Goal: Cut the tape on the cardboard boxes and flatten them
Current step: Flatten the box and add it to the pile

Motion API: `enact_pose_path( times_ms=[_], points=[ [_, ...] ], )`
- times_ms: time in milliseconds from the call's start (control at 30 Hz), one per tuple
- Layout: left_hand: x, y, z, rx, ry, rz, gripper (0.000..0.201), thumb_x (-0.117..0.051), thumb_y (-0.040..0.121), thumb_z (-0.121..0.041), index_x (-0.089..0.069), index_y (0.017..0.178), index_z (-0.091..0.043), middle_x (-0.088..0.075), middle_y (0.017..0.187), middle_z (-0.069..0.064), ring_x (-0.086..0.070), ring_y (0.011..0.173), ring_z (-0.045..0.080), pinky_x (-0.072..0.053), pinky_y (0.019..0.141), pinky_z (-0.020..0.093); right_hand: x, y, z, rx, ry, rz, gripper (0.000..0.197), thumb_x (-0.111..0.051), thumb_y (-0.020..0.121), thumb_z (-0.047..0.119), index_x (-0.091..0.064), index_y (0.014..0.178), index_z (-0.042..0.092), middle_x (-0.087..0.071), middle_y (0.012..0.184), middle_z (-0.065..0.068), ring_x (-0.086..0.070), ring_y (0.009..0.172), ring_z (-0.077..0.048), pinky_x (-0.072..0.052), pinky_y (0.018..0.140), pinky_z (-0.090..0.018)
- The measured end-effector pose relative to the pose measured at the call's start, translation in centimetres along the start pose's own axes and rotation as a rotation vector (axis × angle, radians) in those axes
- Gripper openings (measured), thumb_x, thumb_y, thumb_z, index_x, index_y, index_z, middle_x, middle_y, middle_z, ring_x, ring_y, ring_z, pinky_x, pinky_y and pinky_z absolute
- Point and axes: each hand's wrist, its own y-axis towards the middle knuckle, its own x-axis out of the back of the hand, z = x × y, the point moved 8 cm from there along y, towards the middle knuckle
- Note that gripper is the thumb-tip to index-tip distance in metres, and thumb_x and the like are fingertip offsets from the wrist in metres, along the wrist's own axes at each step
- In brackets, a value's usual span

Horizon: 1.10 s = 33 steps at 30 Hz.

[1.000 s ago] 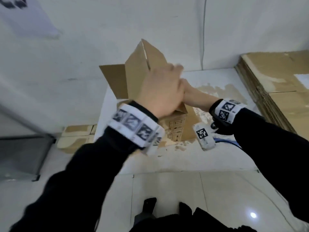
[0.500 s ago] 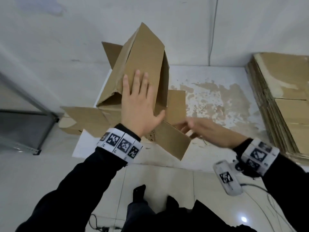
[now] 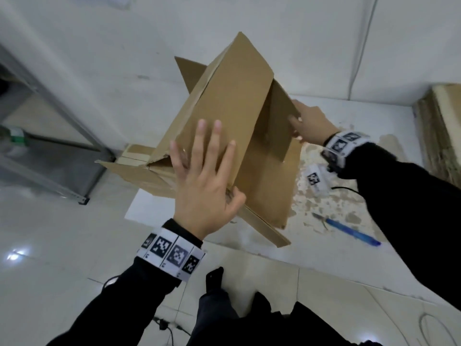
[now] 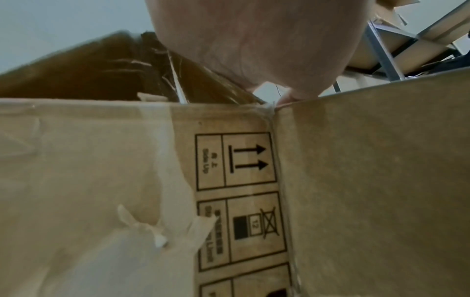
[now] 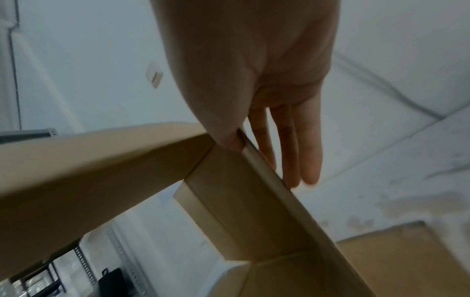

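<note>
A brown cardboard box (image 3: pixel 232 101), open at both ends with its flaps loose, leans tilted over a white board on the floor. My left hand (image 3: pixel 207 171) lies flat on its near panel, fingers spread and straight. In the left wrist view, torn tape (image 4: pixel 162 231) hangs from the printed side of the box (image 4: pixel 356 180). My right hand (image 3: pixel 296 123) holds the right-hand flap (image 5: pixel 254 211) by its edge, thumb (image 5: pixel 229 138) on the inside and fingers (image 5: pixel 305 156) behind. A blue cutter (image 3: pixel 349 231) lies on the board, right of the box.
A stack of flattened cardboard (image 3: pixel 444 126) sits at the right by the wall. A grey metal shelf frame (image 3: pixel 50 146) stands at the left, with a taped flat box (image 3: pixel 134 153) beside it. The board surface (image 3: pixel 349 151) is stained and peeling. Cables trail on the tiled floor.
My right hand rose from the lower flap to the upper right flap and took hold of it. The box has tipped further over. My left hand stays flat on the panel.
</note>
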Motion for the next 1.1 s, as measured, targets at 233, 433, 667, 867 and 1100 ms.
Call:
enact_pose_path(
  times_ms=[233, 433, 667, 867, 1100],
  points=[
    [-0.9, 1.3, -1.2, -0.04, 0.002, -0.043, 0.067, -0.052, 0.07, -0.038, -0.057, 0.131, -0.011, -0.039, 0.149, 0.015, -0.026, 0.142, 0.035, 0.004, 0.112, 0.061, 3.5, -0.1, -8.7, -0.31, 0.448, -0.159, 0.022, -0.053, 0.096, 0.017, -0.057, 0.111, 0.002, -0.062, 0.108, -0.028, -0.064, 0.057, -0.009, -0.055, 0.054, -0.022],
    [-4.1, 7.1, -2.4, -0.07, 0.002, 0.074, 0.069, -0.036, 0.081, -0.043, -0.044, 0.142, -0.012, -0.028, 0.154, 0.016, -0.015, 0.145, 0.037, 0.013, 0.111, 0.058, -1.6, -12.5, -1.5, -0.176, 0.965, -0.048, 0.049, -0.035, 0.093, 0.056, -0.046, 0.131, 0.025, -0.056, 0.127, -0.003, -0.059, 0.114, -0.019, -0.051, 0.091, -0.03],
    [-12.8, 13.0, -4.3, -0.194, -0.001, 0.284, 0.074, -0.008, 0.094, -0.062, -0.024, 0.151, -0.017, -0.007, 0.16, 0.014, 0.002, 0.148, 0.031, 0.012, 0.113, 0.055, -9.4, -15.2, -0.8, -0.39, 0.957, -0.165, 0.025, -0.053, 0.095, 0.014, -0.05, 0.119, 0.019, -0.064, 0.111, 0.005, -0.064, 0.103, -0.01, -0.054, 0.09, -0.037],
    [-23.3, 10.2, -4.7, -0.538, 0.157, 0.586, 0.113, -0.023, 0.07, -0.091, 0.011, 0.152, -0.022, 0.026, 0.156, 0.01, 0.022, 0.145, 0.026, 0.014, 0.117, 0.045, -11.4, -14.2, -6.4, -0.668, 0.788, -0.281, 0.035, -0.056, 0.092, 0.008, -0.05, 0.126, 0.007, -0.063, 0.117, -0.013, -0.061, 0.108, -0.029, -0.05, 0.093, -0.048],
    [-25.0, 7.3, -6.2, -0.504, -0.011, 0.583, 0.097, -0.033, 0.087, -0.07, 0.01, 0.152, -0.013, 0.031, 0.151, 0.016, 0.025, 0.143, 0.031, 0.018, 0.113, 0.047, -12.5, -13.6, -8.3, -0.825, 0.143, -0.232, 0.06, -0.06, 0.089, 0.013, -0.032, 0.141, 0.002, -0.04, 0.142, -0.02, -0.038, 0.131, -0.033, -0.033, 0.108, -0.038]
  ],
)
